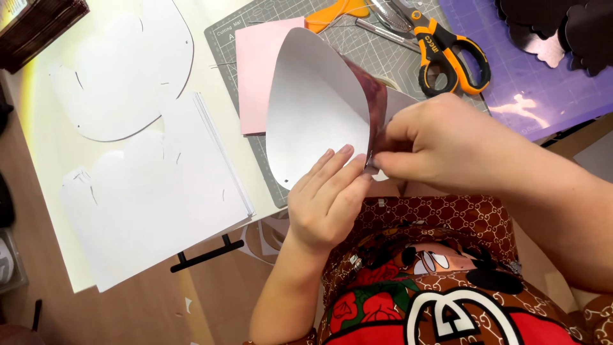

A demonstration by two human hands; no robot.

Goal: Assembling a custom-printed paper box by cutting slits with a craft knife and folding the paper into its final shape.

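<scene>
Pinched between the thumb and fingertips of the right hand (440, 144) was the lower right edge of a curved card (316, 118), white inside and dark red outside, while the left hand (329, 198) was laid with flat fingers (332, 167) against the white face just beside that pinch. Such a hold would be judged best kept light and near the edge, so that the curve was not creased. Beyond the grip, up and left, the card was arched over a pink sheet (258, 70) on a grey mat (227, 29), with orange scissors (450, 54) lying apart behind.
</scene>
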